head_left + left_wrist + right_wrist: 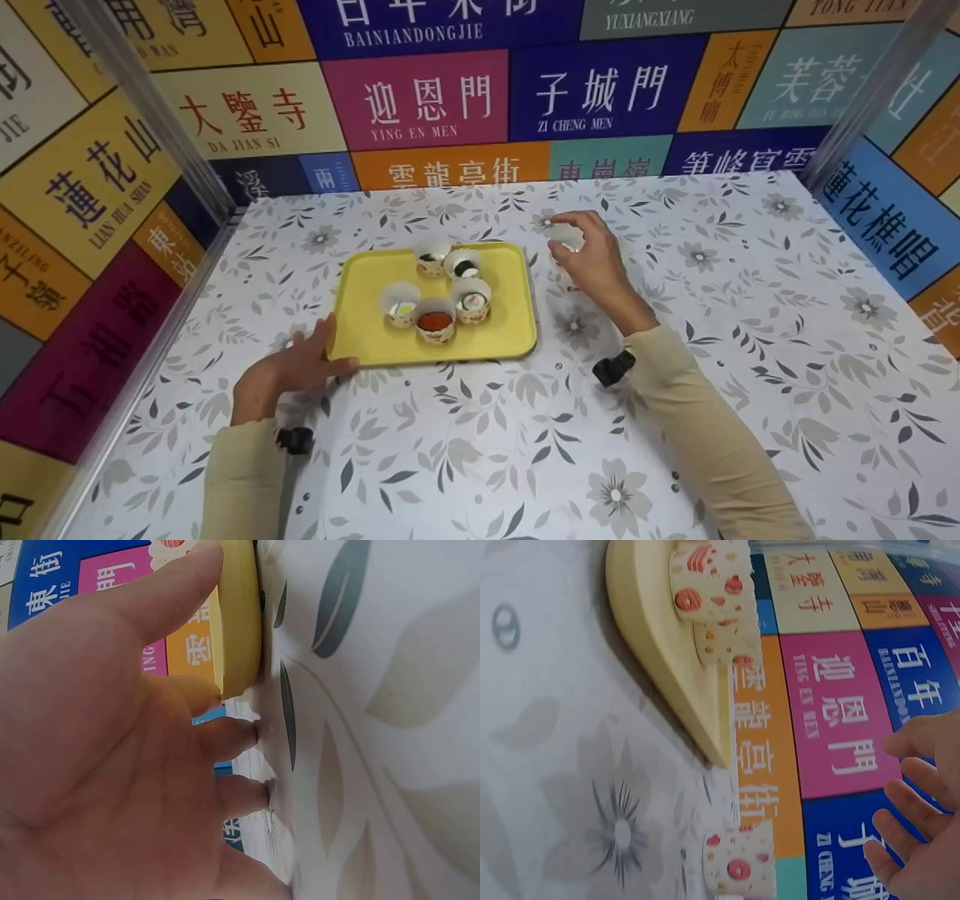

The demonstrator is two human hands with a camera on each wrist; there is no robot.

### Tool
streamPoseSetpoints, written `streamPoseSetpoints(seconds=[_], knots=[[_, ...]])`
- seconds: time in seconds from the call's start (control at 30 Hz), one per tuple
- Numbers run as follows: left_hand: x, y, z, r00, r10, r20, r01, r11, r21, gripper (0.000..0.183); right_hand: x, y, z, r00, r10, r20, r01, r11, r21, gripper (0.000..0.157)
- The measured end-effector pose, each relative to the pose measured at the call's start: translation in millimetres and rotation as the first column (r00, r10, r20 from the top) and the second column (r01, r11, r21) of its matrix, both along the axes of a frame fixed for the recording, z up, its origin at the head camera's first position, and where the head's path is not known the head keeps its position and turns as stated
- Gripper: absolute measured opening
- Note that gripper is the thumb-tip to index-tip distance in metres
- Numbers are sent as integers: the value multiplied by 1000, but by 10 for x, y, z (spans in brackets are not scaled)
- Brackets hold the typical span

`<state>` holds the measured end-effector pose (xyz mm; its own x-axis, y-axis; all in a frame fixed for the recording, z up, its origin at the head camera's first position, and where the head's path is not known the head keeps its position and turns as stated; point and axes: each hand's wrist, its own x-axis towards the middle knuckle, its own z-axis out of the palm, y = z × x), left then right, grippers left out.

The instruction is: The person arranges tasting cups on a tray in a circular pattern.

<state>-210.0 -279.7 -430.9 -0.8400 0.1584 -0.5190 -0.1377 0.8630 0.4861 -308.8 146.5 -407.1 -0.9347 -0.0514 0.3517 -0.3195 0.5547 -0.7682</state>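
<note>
My left hand (289,367) holds the near left corner of a yellow tray (360,285), with the thumb along the front edge and the index finger at the left side. The other fingertips touch the table in the left wrist view. On the tray stand several patterned paper cups, among them one with orange-red contents (435,324). Beyond the tray's right side, my right hand (596,259) hovers with thumb and index finger apart. Another paper cup (739,862) stands on the table below it. In the right wrist view that hand (922,810) is away from the cup.
A floral cloth (465,457) covers the table. Panels with coloured blocks of lettering (420,101) rise behind it and at both sides. Two clear upright corner posts (161,120) stand at the back left and back right.
</note>
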Motion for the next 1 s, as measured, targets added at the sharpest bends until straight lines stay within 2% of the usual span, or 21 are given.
streamPoseSetpoints(seconds=[0.3, 0.5, 0.77, 1.0], knots=[[-8, -5, 12, 1000, 1, 4, -1, 1000, -21, 105, -64, 385, -136, 992, -92, 86, 93, 996, -4, 45], [-15, 2, 3, 1000, 14, 14, -14, 1000, -27, 106, -92, 543, -164, 988, -79, 136, 82, 997, -15, 51], [-3, 29, -8, 999, 31, 18, -31, 999, -26, 105, -135, 714, -189, 968, -90, 233, 97, 995, -21, 58], [-9, 9, 5, 1000, 2, 5, -1, 1000, -11, 106, -184, 770, -282, 957, -71, 282, 89, 995, -50, 65]])
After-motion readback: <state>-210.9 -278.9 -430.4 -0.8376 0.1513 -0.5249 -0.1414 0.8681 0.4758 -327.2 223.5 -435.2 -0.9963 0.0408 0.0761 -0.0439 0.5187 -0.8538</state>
